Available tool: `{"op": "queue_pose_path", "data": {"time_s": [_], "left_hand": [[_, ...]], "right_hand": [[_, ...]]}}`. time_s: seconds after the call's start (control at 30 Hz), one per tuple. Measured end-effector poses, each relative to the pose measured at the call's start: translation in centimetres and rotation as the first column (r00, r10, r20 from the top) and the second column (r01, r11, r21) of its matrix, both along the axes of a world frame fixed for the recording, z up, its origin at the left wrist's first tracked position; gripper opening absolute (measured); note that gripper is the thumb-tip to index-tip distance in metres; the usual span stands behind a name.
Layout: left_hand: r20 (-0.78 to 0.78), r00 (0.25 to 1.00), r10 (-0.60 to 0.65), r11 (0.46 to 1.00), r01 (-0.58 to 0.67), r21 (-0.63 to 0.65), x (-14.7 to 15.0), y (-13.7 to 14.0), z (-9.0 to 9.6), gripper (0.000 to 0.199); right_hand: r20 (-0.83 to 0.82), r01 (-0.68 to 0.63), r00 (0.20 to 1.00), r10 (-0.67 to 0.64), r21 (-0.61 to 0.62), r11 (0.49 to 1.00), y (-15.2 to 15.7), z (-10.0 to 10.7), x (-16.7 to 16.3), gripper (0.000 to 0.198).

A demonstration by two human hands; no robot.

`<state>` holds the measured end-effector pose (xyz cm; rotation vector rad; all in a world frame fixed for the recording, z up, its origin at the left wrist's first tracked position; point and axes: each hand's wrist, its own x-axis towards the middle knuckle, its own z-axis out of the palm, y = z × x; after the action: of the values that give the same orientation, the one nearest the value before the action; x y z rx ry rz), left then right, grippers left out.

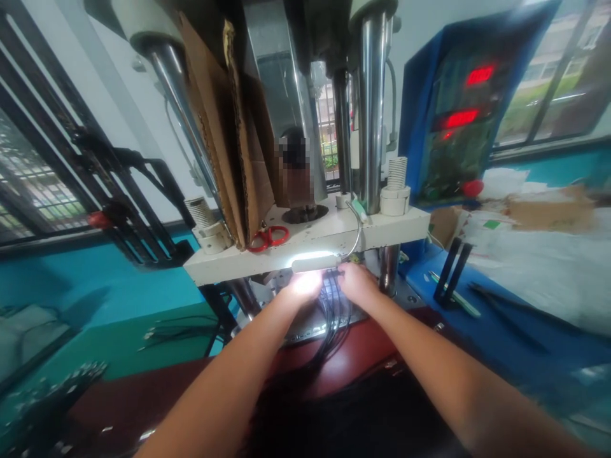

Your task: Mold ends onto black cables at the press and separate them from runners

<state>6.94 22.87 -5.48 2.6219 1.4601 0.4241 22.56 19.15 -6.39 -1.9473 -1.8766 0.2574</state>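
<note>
A bundle of thin black cables (pixel 329 321) hangs between my hands, below the front edge of a press's pale plate (pixel 229 266). My left hand (pixel 305 284) is curled at the left of the cables' upper ends, its fingers washed out by lamp glare. From the other side, my right hand (pixel 357 281) is closed with its fingertips at the same upper ends. Right above my hands, a small lit lamp (pixel 315 263) is fixed to the plate's edge. Behind the cables lies the press's shiny lower bed (pixel 305 331), partly hidden by my hands.
Red-handled scissors (pixel 270 238) and upright cardboard (pixel 238 140) rest on the plate. Steel columns (pixel 373 108) flank the work area. More cables (pixel 184 331) lie on a green surface at left. A blue control box (pixel 429 108) and black tongs-like tool (pixel 508 312) are at right.
</note>
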Motion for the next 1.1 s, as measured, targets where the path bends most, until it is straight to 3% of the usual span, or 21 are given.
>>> {"op": "queue_pose_path", "data": {"time_s": [0.2, 0.47, 0.8, 1.1], "left_hand": [[-0.065, 0.997, 0.045, 0.998, -0.047, -0.033, 0.7, 0.3, 0.2, 0.028], [0.017, 0.998, 0.066, 0.998, -0.066, 0.013, 1.3, 0.7, -0.2, 0.027], [0.092, 0.992, 0.089, 0.996, -0.088, -0.019, 1.5, 0.2, 0.4, 0.022], [0.031, 0.992, 0.12, 0.993, -0.119, -0.024, 2.6, 1.6, -1.0, 0.022]], "right_hand": [[0.09, -0.096, 0.992, 0.092, 0.032, 0.995, -0.8, 0.5, -1.4, 0.025], [0.19, -0.173, 0.967, 0.171, -0.005, 0.985, -1.5, 0.1, -2.4, 0.028], [0.158, -0.119, 0.98, 0.118, -0.005, 0.993, -0.7, -0.8, -2.2, 0.029], [0.134, -0.169, 0.976, 0.171, -0.021, 0.985, -0.7, -0.9, -1.8, 0.032]]}}
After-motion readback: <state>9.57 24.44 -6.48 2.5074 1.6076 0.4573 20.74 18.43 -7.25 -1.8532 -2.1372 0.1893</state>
